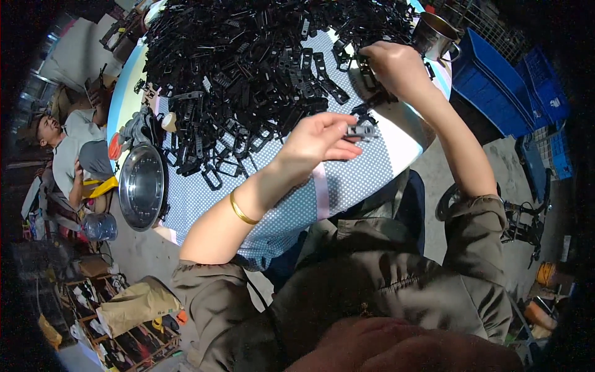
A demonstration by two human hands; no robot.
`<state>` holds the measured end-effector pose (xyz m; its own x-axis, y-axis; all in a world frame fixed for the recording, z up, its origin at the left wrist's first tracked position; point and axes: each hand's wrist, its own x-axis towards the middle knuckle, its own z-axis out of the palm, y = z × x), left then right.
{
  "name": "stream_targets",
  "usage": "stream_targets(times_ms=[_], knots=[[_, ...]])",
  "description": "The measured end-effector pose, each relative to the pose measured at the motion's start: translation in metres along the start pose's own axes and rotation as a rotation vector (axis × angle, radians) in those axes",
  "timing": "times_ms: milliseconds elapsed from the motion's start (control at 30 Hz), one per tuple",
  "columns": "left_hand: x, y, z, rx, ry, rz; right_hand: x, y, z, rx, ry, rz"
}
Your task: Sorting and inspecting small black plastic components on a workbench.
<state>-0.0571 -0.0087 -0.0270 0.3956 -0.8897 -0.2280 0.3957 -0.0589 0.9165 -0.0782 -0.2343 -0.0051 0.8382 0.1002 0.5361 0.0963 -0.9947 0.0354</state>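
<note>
A large heap of small black plastic clip-like parts [248,80] covers most of the cloth-topped table. My left hand [316,137], with a gold bangle at the forearm, pinches one dark plastic part [362,131] between thumb and fingers, just above the near right of the tabletop. Further right and farther away, my right hand [396,68] curls down over black parts at the heap's right edge. Its fingertips are bent together, and the hand itself hides most of what lies between them.
A steel bowl [141,186] stands at the table's left edge, near a grey cloth [139,129]. At the far right is a metal mug [434,36]. Blue crates [496,80] stand beyond the table's right side. Another person [77,146] sits at the left.
</note>
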Motion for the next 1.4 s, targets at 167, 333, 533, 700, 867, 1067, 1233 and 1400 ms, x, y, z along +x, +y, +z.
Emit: stream_targets(times_ms=[167, 333, 533, 700, 867, 1067, 1233, 1400], knots=[[-0.002, 0.008, -0.004, -0.172, 0.071, 0.033, -0.024, -0.032, -0.027, 0.636, 0.15, -0.052], [-0.002, 0.011, -0.001, -0.216, 0.122, 0.01, -0.047, -0.046, -0.03, 0.506, 0.215, -0.376], [-0.002, 0.009, -0.002, -0.165, 0.105, -0.027, -0.052, -0.049, -0.038, 0.322, 0.272, -0.562], [-0.001, 0.009, -0.002, -0.197, 0.102, -0.03, -0.053, -0.048, -0.042, 0.285, 0.307, -0.591], [-0.003, 0.012, -0.002, -0.198, 0.081, -0.054, -0.053, -0.048, -0.041, 0.292, 0.336, -0.6], [-0.003, 0.013, -0.002, -0.209, -0.006, -0.021, -0.054, -0.048, -0.036, 0.335, 0.32, -0.586], [-0.004, 0.017, -0.005, -0.222, -0.019, -0.012, -0.056, -0.046, -0.032, 0.343, 0.291, -0.59], [-0.003, 0.014, -0.007, -0.172, -0.026, 0.009, -0.06, -0.05, -0.038, 0.333, 0.18, -0.56]])
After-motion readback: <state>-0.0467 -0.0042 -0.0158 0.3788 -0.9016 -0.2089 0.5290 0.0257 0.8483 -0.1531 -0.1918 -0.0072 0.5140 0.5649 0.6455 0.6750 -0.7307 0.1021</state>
